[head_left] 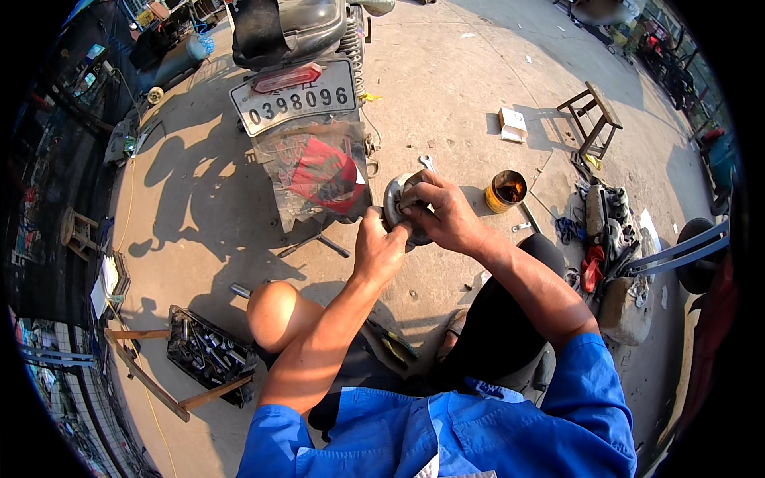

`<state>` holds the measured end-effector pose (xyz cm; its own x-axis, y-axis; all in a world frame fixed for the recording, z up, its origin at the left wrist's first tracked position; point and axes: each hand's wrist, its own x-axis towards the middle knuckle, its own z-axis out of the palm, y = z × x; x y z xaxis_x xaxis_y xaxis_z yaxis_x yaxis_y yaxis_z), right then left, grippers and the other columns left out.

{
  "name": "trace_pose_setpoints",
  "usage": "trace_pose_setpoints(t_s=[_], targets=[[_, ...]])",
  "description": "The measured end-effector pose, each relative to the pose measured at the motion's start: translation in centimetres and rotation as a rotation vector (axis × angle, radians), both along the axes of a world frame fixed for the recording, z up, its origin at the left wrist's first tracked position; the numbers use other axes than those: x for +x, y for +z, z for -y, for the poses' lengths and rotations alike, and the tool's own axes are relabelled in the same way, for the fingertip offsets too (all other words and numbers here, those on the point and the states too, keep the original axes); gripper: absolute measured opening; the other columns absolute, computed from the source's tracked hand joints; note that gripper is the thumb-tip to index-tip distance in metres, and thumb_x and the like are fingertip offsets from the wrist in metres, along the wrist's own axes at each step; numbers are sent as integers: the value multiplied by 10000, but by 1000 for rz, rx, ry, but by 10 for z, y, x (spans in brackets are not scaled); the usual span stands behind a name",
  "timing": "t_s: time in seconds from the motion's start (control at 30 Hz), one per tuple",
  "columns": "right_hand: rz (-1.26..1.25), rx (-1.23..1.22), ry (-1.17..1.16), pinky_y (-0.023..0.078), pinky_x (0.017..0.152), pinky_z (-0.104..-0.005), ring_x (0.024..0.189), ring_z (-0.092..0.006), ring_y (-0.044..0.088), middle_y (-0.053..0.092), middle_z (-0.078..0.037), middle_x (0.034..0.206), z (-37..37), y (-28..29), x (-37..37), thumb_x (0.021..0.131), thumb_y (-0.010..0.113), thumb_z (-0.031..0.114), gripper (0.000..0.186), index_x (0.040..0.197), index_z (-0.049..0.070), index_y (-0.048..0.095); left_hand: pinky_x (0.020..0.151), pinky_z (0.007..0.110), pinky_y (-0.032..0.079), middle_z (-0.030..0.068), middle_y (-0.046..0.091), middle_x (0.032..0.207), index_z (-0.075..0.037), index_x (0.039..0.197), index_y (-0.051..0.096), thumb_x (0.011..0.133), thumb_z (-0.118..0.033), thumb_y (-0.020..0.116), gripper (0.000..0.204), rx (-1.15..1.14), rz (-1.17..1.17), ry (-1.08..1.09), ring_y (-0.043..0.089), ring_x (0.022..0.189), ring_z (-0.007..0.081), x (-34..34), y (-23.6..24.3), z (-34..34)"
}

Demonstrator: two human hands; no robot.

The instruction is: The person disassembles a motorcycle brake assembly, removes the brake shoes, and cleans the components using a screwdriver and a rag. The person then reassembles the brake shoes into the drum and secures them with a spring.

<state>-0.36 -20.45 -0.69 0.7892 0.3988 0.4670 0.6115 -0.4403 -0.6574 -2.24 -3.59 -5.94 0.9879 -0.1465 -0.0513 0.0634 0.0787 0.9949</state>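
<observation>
Your left hand (378, 245) and right hand (446, 213) are together, fingers closed on the round metal part (392, 193). It lies ahead of your left hand and left of your right (no long axis is discernible).

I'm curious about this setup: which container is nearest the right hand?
The round yellow tin, just to the right of the right hand; the rectangular white box lies farther off, and the black tool tray is at lower left.
</observation>
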Motion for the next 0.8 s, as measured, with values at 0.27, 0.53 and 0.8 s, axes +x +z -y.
trace_pose_setpoints(t_s=[0.27,0.53,0.8], targets=[[8,-9,-38,545,764,-400,909,-299,666,625,-155,1013,2,2,-1,809,764,-11,171,964,-21,694,727,300,606,134,649,1003,69,1061,527,883,59,589,188,-24,-2,-8,680,874,164,0,-1,0],[-32,-8,-68,549,764,-416,906,-342,670,628,-164,993,2,-1,0,788,746,34,160,932,-24,708,747,299,601,132,650,1006,69,1067,526,890,64,591,188,34,27,-8,675,887,163,2,-7,1],[-13,-53,-50,568,724,-377,894,-280,676,629,-154,1013,2,0,1,788,767,-2,152,925,-32,708,743,290,580,131,646,1010,72,1071,522,893,70,580,187,40,28,-7,658,875,147,0,-9,1]])
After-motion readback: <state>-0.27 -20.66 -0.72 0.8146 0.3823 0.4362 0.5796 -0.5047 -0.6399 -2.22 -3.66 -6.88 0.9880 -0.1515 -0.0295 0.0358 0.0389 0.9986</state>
